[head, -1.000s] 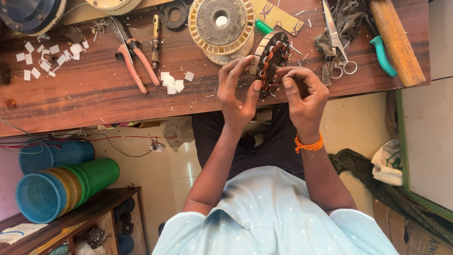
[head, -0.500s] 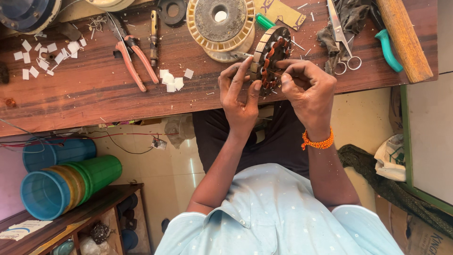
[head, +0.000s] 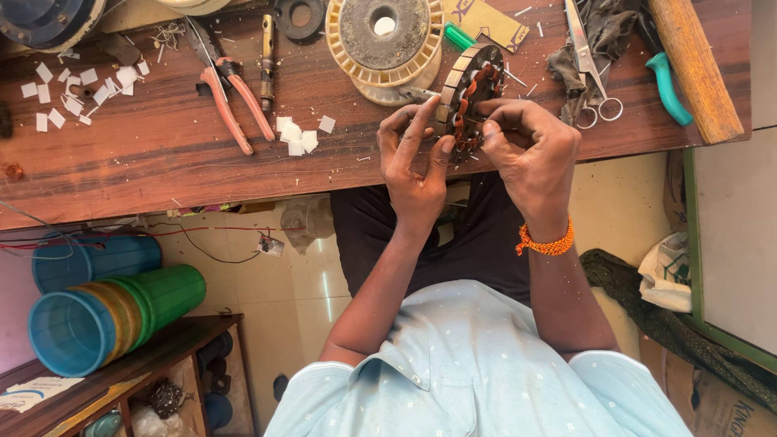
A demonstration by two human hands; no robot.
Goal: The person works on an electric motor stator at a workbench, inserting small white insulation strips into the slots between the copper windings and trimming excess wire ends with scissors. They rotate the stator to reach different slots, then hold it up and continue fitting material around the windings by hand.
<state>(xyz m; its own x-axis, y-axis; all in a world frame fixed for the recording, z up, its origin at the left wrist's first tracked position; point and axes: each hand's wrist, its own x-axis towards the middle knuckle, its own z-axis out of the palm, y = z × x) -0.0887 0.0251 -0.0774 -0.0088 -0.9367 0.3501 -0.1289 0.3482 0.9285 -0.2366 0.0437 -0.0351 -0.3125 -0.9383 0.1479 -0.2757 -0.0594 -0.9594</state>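
Both hands, left (head: 417, 166) and right (head: 530, 150), pinch the stator (head: 468, 97) at the tabletop (head: 162, 154) edge; some slots show copper winding, others look bare.

Single view, head-worn camera, looking steeply down past the person's own chest and forearms; frame is oriented so the wooden workbench (head: 162, 154) runs across the top edge and the torso fills the bottom. Close range: both hands sit near upper centre, the tiled floor and stacked plastic tubs (head: 105, 311) lie below the bench. No second view, hence no overlap.
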